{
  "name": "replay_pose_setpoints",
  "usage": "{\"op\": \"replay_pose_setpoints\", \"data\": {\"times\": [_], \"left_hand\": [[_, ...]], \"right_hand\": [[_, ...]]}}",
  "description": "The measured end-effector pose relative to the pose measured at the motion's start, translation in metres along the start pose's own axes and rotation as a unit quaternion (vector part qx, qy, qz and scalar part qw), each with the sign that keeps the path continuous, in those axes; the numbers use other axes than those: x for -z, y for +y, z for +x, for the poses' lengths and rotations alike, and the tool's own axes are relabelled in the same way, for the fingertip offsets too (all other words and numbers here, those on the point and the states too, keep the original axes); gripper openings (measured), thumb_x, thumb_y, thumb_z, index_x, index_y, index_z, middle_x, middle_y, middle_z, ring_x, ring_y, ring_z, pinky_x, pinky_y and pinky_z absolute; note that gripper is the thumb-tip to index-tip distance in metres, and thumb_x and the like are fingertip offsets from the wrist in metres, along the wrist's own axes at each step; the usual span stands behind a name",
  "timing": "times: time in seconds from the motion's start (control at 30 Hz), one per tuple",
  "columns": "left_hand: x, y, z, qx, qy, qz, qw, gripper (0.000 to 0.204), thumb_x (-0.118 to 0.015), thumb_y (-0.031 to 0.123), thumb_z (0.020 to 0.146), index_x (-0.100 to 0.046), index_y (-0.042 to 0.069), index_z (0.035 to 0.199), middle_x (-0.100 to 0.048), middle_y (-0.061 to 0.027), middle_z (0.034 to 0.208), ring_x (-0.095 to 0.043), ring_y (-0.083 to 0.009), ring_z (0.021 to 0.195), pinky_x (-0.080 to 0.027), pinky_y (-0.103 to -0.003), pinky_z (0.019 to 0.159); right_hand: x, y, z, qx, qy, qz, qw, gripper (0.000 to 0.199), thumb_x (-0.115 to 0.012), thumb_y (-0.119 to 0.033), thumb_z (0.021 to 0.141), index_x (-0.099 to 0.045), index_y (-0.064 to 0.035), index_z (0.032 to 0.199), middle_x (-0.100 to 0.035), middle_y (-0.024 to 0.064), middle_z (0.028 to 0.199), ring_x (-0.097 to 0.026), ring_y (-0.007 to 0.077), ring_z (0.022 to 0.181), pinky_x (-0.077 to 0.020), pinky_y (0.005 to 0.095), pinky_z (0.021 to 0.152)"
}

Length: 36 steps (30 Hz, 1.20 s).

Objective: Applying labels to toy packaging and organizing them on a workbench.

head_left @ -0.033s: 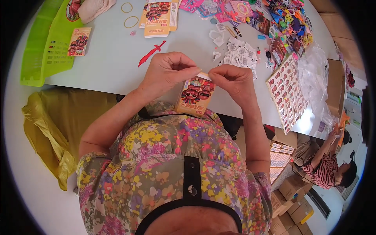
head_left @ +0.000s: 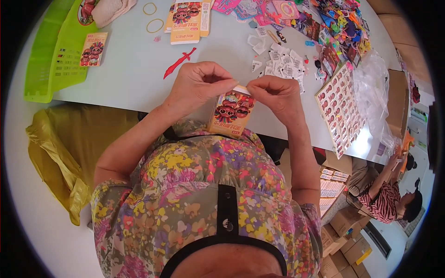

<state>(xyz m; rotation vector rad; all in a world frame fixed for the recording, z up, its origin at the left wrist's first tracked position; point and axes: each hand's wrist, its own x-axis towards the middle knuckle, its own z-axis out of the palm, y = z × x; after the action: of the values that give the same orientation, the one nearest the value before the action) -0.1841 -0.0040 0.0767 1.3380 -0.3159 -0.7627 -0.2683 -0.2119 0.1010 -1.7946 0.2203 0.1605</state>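
Observation:
A small orange-yellow cardboard box (head_left: 230, 113) with colourful cartoon characters stands tilted at the near table edge, close to my body. The fingers of my left hand (head_left: 199, 87) are pinched at the left of its upper end, where a white flap shows. At the right corner of that same end, my right hand (head_left: 279, 98) pinches with thumb and forefinger. Both hands are closed on the box's end; what lies between the fingertips is mostly hidden. Just beyond my left hand lies a red toy sword (head_left: 180, 63).
A green plastic basket (head_left: 41, 83) and another small box (head_left: 94, 49) are at left. Flat cartons (head_left: 186, 23), white sachets (head_left: 283, 64), piled small toys (head_left: 340, 28), a sticker sheet (head_left: 340, 109) and clear plastic bags (head_left: 371, 92) lie beyond. A co-worker (head_left: 387, 201) sits at right.

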Motion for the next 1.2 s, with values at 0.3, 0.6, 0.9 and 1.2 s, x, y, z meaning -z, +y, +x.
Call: {"op": "replay_pose_setpoints", "data": {"times": [0.3,0.6,0.9,1.2], "left_hand": [[0.009,-0.011,-0.008,-0.09,-0.048,0.103,0.989,0.004,-0.07,0.003,0.085,-0.068,0.002,0.088,-0.062,-0.0004,0.087,-0.058,-0.0036,0.079,-0.048,-0.019,0.066],[0.018,-0.033,-0.019,0.004,-0.12,-0.065,0.991,0.044,-0.07,-0.003,0.082,-0.054,0.002,0.123,-0.055,-0.01,0.123,-0.061,-0.0145,0.102,-0.05,-0.029,0.088],[-0.002,-0.015,0.021,-0.305,-0.016,0.078,0.949,0.092,-0.087,0.018,0.067,-0.033,0.003,0.14,-0.036,-0.0161,0.147,-0.037,-0.0243,0.135,-0.034,-0.041,0.11],[0.018,-0.043,0.03,-0.272,-0.058,0.16,0.947,0.087,-0.085,0.006,0.061,-0.036,0.006,0.132,-0.048,-0.0119,0.125,-0.052,-0.018,0.107,-0.046,-0.032,0.09]], "right_hand": [[-0.003,0.007,-0.01,0.076,-0.036,-0.006,0.996,0.013,-0.071,-0.003,0.082,-0.072,0.0003,0.095,-0.068,0.0078,0.098,-0.062,0.0105,0.088,-0.0499,0.0245,0.076],[-0.022,0.04,-0.036,0.043,0.032,0.131,0.99,0.016,-0.067,-0.003,0.086,-0.069,-0.0022,0.102,-0.065,0.0077,0.104,-0.062,0.013,0.093,-0.0549,0.0262,0.076],[-0.028,0.001,0.02,-0.052,0.063,0.329,0.941,0.021,-0.062,-0.013,0.093,-0.062,-0.0025,0.111,-0.067,0.0045,0.097,-0.065,0.0118,0.086,-0.0578,0.0289,0.068],[0.124,0.045,0.175,0.243,0.159,-0.63,0.72,0.045,-0.06,-0.003,0.078,-0.058,-0.0122,0.122,-0.054,0.0086,0.13,-0.053,0.0323,0.117,-0.0468,0.0482,0.091]]}}
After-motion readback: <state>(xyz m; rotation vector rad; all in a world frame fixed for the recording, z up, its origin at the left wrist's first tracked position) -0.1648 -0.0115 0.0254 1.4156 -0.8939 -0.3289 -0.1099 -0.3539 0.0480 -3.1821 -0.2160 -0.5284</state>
